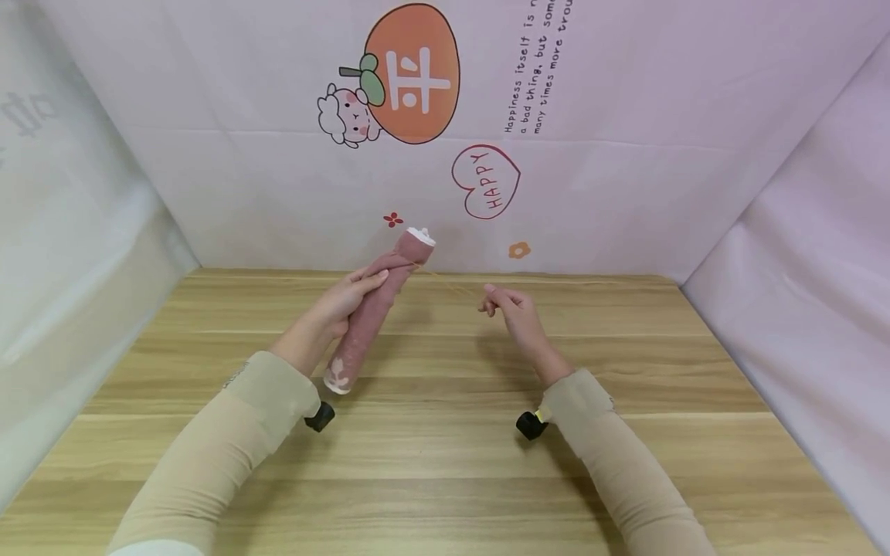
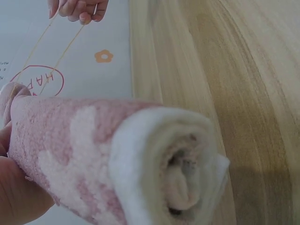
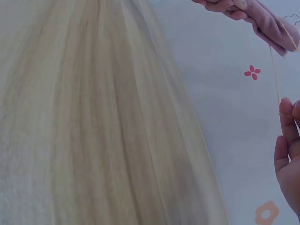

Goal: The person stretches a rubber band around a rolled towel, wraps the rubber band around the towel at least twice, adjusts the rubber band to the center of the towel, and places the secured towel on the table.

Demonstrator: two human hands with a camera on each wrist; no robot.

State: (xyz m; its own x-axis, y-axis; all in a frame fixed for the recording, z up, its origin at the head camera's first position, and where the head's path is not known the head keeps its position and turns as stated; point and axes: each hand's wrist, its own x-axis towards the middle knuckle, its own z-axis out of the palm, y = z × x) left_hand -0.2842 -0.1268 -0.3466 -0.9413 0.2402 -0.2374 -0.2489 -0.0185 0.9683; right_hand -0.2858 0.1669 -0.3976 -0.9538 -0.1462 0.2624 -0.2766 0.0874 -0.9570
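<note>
Step in hand, by the look of it: binding a rolled pink towel [image 1: 371,318] with a thin yellow rubber band [image 2: 70,45]. Held aloft, tilted, over the worktop [image 1: 431,455], in the firm grip of the left hand [image 1: 346,301], with thumb and fingers around the roll. Off to the right, the right hand [image 1: 513,310], with fingers curled on the band, stretched in 2 strands from just below the towel's far end. Probably calls next for keeping that tension, twisting the band and passing it over the far end again, without loosening the roll. Slants lengthwise from near left to far right; points with 1 white-edged end towards the cloth wall [image 1: 264,193], with the other towards the left cuff [image 1: 278,390].
</note>
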